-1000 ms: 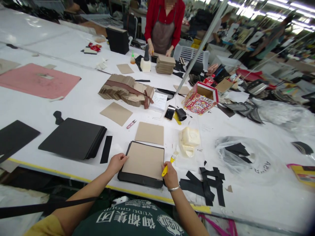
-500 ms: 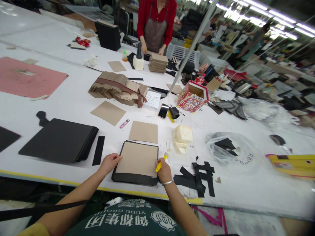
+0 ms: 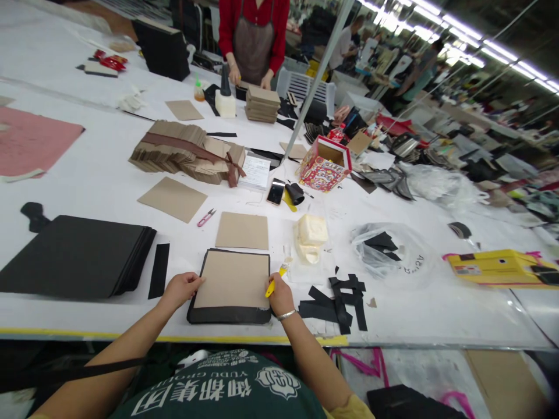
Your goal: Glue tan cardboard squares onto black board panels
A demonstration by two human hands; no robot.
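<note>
A tan board [image 3: 233,278] lies on a slightly larger black sheet [image 3: 227,315] with rounded corners, its black margin showing most along the near side. My left hand [image 3: 181,289] pinches the board's left edge between thumb and fingers. At the right edge, my right hand [image 3: 280,295] is closed around a yellow-handled brush [image 3: 271,286], bristles pointing up and away, its fingers touching the board's edge. Just beyond lies another tan board [image 3: 241,230]. A black strip [image 3: 159,270] and a stack of black sheets [image 3: 78,256] are to the left.
Black strips [image 3: 336,305] and a cream glue container [image 3: 311,235] are on the right, near a plastic bag [image 3: 388,253]. Farther back are bundled tan pieces [image 3: 187,152], a phone [image 3: 276,191], a patterned box [image 3: 324,164] and a metal pole [image 3: 317,81]. A person in red [image 3: 253,41] works across the table.
The camera view has shifted, so the table's contents appear farther left. Both hands keep their places at the board's edges, and the brush stays in my right hand.
</note>
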